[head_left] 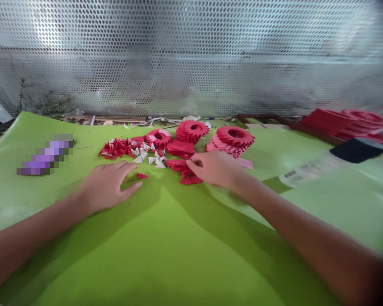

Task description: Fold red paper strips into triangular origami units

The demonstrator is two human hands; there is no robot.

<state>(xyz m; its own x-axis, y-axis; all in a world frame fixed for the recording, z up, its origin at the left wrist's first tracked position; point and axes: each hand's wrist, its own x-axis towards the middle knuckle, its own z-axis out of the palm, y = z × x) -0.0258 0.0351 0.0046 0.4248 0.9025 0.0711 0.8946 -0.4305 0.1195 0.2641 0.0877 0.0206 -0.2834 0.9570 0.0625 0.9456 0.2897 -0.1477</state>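
My left hand (110, 185) rests on the green surface with fingers and thumb apart, beside a small red folded triangle (142, 175). Nothing shows between its fingers. My right hand (210, 168) is closed at the fingertips over loose red paper pieces (190, 180); whatever it pinches is hidden. Behind the hands lie a heap of red folded pieces (116, 148), several white folded triangles (158, 160) and a stack of red paper (180, 148). Three ring-shaped folded pieces stand farther back: a pink and red one (166, 137), a red one (187, 135) and a red-topped pink one (218, 146).
A blurred purple object (46, 158) lies at the left. To the right are a clear bottle-like container with a dark end (309, 168) and large red folded rings (335, 122). A perforated metal sheet (185, 55) rises behind the green surface (166, 246).
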